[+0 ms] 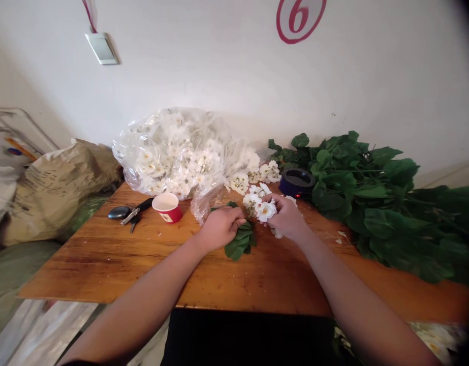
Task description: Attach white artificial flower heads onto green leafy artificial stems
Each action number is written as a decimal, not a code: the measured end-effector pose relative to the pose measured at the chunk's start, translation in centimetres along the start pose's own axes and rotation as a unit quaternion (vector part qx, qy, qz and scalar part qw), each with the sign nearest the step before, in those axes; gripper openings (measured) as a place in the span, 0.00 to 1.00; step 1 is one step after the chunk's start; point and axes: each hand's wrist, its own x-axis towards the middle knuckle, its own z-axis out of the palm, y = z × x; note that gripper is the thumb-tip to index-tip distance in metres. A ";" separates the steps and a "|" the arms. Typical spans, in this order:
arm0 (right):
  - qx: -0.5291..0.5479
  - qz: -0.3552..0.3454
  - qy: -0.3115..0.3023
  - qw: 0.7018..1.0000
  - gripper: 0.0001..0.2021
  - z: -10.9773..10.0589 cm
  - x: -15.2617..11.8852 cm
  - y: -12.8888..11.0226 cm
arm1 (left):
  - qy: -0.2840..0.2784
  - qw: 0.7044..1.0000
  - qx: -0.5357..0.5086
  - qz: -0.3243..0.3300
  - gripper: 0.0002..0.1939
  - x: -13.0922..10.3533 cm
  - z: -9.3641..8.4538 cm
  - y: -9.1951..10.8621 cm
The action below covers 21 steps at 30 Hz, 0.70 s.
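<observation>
My left hand (pixel 221 227) is closed around a small bunch of green leaves (pixel 240 243), whose blades spread out below and above the fingers; the stems are hidden in the grip. Just to the right, my right hand (pixel 285 216) pinches a cluster of white artificial flowers (pixel 265 209) with yellowish centres. The flowers hang close beside the leaves, over the wooden table (pixel 143 269). Behind my right hand stands a dark blue round pot (pixel 296 182) with a small red light. More loose white blossoms (pixel 239 182) lie behind the held cluster.
A clear plastic bag (pixel 173 152) full of white flowers rests against the wall. Green leaf stems (pixel 371 188) are heaped at the right. On the left are a red and white paper cup (pixel 167 208), keys with a nail clipper (pixel 131 216), and brown sacks (pixel 59 188) beyond the table edge.
</observation>
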 end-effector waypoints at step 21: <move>-0.047 -0.032 0.009 0.998 0.16 1.1 -0.2 -0.2 | 0.039 0.995 -0.064 -0.058 0.07 0.1 1.1 -0.1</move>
